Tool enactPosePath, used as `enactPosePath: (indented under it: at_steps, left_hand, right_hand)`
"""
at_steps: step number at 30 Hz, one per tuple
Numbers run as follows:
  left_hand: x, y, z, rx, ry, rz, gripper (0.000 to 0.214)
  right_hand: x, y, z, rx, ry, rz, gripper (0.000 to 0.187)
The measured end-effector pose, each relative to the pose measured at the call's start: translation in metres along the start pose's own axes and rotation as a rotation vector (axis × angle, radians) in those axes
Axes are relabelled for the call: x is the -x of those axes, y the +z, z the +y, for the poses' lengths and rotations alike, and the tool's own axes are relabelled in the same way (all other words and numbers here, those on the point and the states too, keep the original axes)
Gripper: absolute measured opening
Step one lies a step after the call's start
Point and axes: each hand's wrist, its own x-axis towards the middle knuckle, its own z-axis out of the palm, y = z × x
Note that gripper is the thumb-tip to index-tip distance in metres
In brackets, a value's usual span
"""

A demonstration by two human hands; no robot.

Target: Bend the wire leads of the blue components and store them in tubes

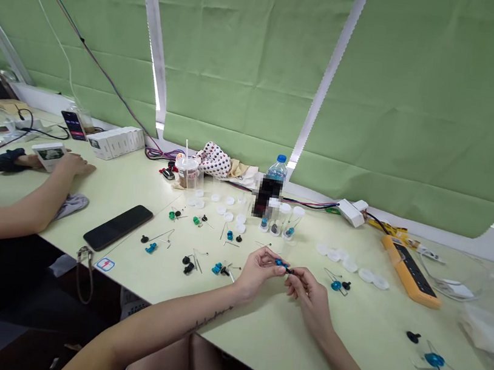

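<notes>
Above the front of the table, my left hand pinches a small blue plastic piece between thumb and fingers. Close against it, my right hand has its fingertips closed on a small black piece. The two pieces meet or nearly meet; I cannot tell whether they are joined. Just left of my left hand lies a set with a blue piece and thin metal rods. To the right of my right hand lies another blue piece with a black knob and bent metal rods.
Clear tubes stand behind my hands, with white caps in a row to the right. An orange power strip, a black phone and a drink cup are farther out. At the left, another person's hand rests near a white box.
</notes>
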Motion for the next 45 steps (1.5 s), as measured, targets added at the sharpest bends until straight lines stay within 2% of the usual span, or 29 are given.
enactPosePath:
  at_steps: [5, 7, 14, 28, 32, 35, 45]
  left_hand:
    - [-0.0010, -0.0005, -0.0008, 0.006, 0.012, 0.033, 0.033]
    - [-0.0011, -0.0007, -0.0010, -0.007, 0.018, 0.032, 0.032]
    - [0.0008, -0.0014, -0.0023, -0.017, 0.022, 0.007, 0.032]
    - [-0.0020, -0.0024, -0.0045, -0.044, 0.061, 0.025, 0.030]
    - [-0.0035, -0.0037, -0.0047, -0.050, 0.068, 0.031, 0.031]
    - [-0.0031, -0.0032, -0.0037, -0.053, 0.065, 0.020, 0.032]
    - [0.0005, 0.0005, 0.0016, -0.066, 0.052, -0.048, 0.030]
  right_hand:
    - [-0.0029, 0.0007, 0.0044, 0.064, -0.083, 0.117, 0.035]
    - [-0.0033, 0.0008, 0.0050, 0.102, -0.137, 0.135, 0.031]
    - [-0.0008, -0.0004, 0.0001, 0.105, -0.082, 0.046, 0.023]
    - [-0.0035, -0.0015, 0.0017, 0.140, 0.000, -0.036, 0.036]
    - [-0.0044, -0.0009, 0.0031, 0.124, -0.003, 0.005, 0.040]
    - [-0.0037, -0.0001, 0.0060, 0.069, 0.002, 0.056, 0.035]
    - [-0.0010, -0.0012, 0.0033, 0.002, 0.013, -0.021, 0.030]
